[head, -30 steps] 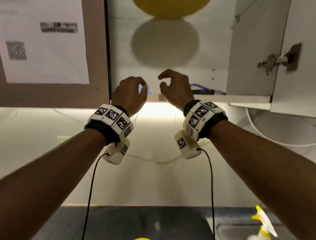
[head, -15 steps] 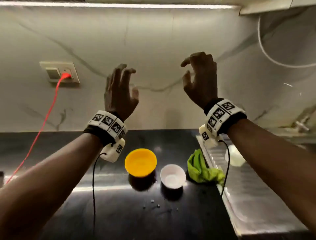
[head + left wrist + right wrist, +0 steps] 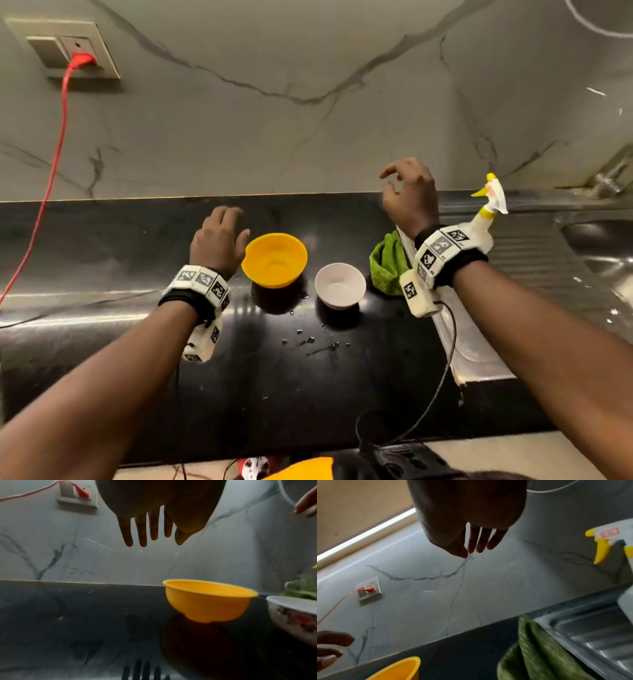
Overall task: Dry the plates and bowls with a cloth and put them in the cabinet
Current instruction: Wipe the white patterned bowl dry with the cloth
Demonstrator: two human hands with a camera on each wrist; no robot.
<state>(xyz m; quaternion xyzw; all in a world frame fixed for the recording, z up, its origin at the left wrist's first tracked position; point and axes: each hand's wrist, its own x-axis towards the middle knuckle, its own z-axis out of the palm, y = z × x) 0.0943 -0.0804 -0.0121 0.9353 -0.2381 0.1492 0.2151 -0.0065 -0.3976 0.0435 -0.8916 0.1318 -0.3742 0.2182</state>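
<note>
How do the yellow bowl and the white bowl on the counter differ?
The yellow bowl is wider than the white bowl. The yellow bowl is plain; the white bowl has a floral pattern outside, seen from the left wrist. The yellow bowl sits nearer the left hand, the white bowl nearer the cloth. Both stand upright, empty and unheld.

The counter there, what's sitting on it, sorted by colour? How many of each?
Yellow: 1, the yellow bowl
White: 2, the white bowl and the spray bottle, which has yellow trim
Green: 1, the green cloth
Total: 4
</note>
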